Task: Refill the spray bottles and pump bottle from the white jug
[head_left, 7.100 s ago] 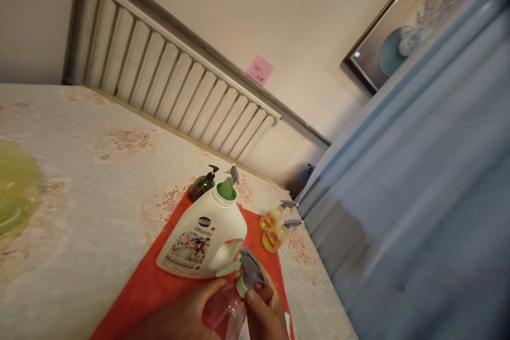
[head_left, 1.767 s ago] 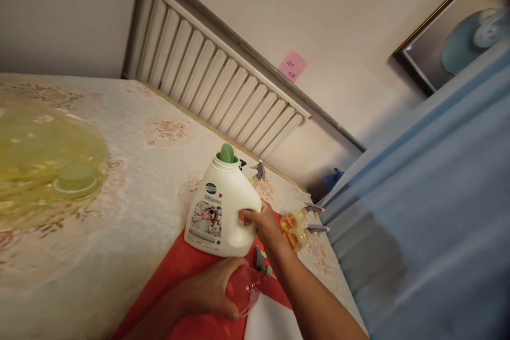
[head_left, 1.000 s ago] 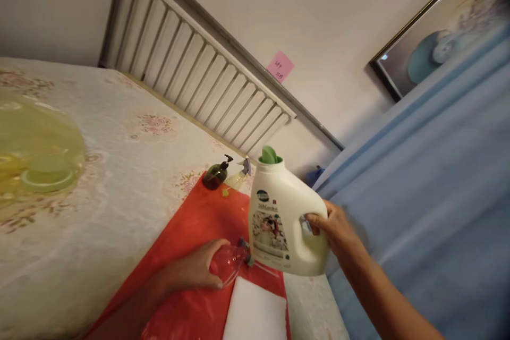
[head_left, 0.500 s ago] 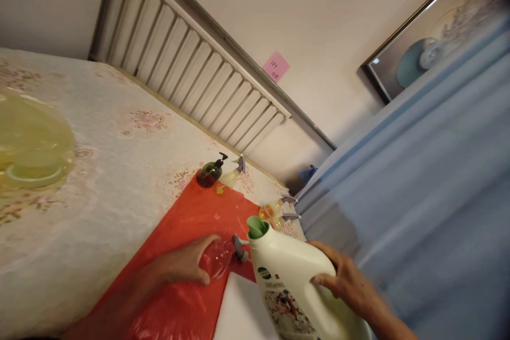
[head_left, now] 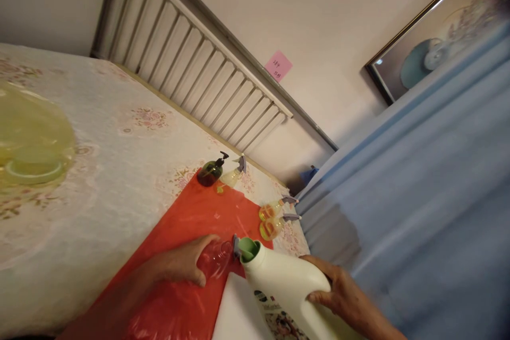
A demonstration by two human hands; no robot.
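My left hand (head_left: 187, 260) is closed around the clear body of a spray bottle (head_left: 218, 258) with a grey spray head, over the red plastic sheet (head_left: 191, 218). Through its walls the red of the sheet shows. My right hand (head_left: 330, 287) grips a large cream-coloured jug (head_left: 287, 276) with a green spout (head_left: 249, 249) and a printed label. The jug leans left, and its spout overlaps the spray head in view; whether they touch I cannot tell.
A dark green pump bottle (head_left: 210, 172) and a pale spray bottle (head_left: 231, 176) stand at the sheet's far edge. Two orange-tinted spray bottles (head_left: 271, 228) are farther right. A yellow translucent basin (head_left: 35, 133) lies left on the flowered tablecloth (head_left: 107, 170). Blue curtain (head_left: 418, 196) hangs right.
My right hand has moved the jug left and down, bringing its spout over the spray head in view. My left hand with the spray bottle has hardly moved.
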